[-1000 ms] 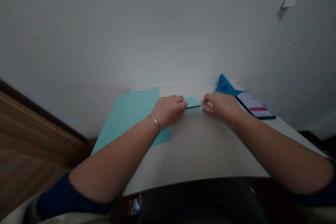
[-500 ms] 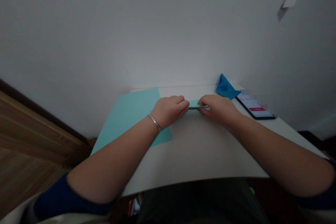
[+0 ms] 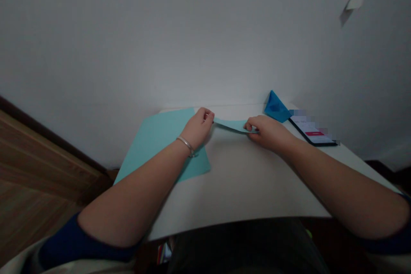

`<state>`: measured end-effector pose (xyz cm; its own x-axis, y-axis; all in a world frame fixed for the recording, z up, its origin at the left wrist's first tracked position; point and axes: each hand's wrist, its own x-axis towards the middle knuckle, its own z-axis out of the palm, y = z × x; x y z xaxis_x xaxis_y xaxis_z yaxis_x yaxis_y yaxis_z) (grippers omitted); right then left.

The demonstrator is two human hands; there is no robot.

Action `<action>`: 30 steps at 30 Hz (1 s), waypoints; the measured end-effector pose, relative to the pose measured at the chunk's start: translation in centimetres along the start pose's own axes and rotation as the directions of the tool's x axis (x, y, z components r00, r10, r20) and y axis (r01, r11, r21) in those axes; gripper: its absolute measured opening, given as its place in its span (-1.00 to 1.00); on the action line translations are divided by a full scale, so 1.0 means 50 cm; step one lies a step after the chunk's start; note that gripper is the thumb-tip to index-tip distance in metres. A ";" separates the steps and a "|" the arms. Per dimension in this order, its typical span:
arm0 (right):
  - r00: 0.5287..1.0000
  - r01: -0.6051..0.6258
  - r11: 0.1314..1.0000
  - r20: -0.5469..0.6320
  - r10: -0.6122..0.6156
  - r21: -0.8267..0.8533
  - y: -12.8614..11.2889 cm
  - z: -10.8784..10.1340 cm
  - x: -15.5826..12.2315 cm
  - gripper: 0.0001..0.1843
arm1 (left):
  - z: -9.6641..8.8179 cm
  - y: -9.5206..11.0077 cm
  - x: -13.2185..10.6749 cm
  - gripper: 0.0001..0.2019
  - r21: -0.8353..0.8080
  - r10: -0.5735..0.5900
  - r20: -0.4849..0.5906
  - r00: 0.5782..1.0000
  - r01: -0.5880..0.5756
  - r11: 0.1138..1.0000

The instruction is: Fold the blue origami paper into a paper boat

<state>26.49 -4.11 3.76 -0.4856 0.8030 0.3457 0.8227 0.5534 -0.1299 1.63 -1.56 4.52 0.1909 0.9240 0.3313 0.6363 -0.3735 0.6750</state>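
Between my hands a light teal strip of folded paper (image 3: 231,126) is held just over the white table, its near edge bowing slightly. My left hand (image 3: 198,126) pinches its left end, slightly raised. At the right end, my right hand (image 3: 265,130) grips the paper between thumb and curled fingers. Under my left wrist, which wears a silver bangle (image 3: 186,143), lies a large flat teal sheet (image 3: 157,135). Just beyond my right hand sits a blue folded-paper boat (image 3: 276,108).
A tablet or phone with a lit screen (image 3: 316,130) lies on the right of the white table (image 3: 244,188). The wall (image 3: 205,38) rises behind the table, and a wooden panel (image 3: 41,175) stands at the left.
My left hand has moved left and a little up, so more of the paper strip shows between my hands, now slanting and bowed. My right hand has barely shifted.
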 end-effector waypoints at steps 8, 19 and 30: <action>0.996 0.080 0.996 -0.037 -0.078 0.033 0.002 0.000 -0.002 -0.86 | 0.009 0.022 -0.005 -0.68 -0.417 -0.203 0.028 0.979 0.196 0.888; 0.992 -0.059 0.998 -0.114 0.055 -0.031 0.001 0.015 -0.008 -0.17 | 0.003 0.043 -0.008 -0.91 -0.287 0.043 -0.141 0.989 -0.083 0.954; 0.947 0.039 0.999 -0.318 -0.045 -0.027 -0.008 0.006 -0.001 0.01 | 0.007 0.035 -0.016 -0.89 0.012 0.380 -0.080 0.921 -0.381 0.925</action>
<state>26.09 -4.29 3.49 -0.4029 0.6648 0.6290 0.8112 0.5776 -0.0909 2.87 -2.91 5.23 0.3583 0.7029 0.6144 0.5245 -0.6960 0.4904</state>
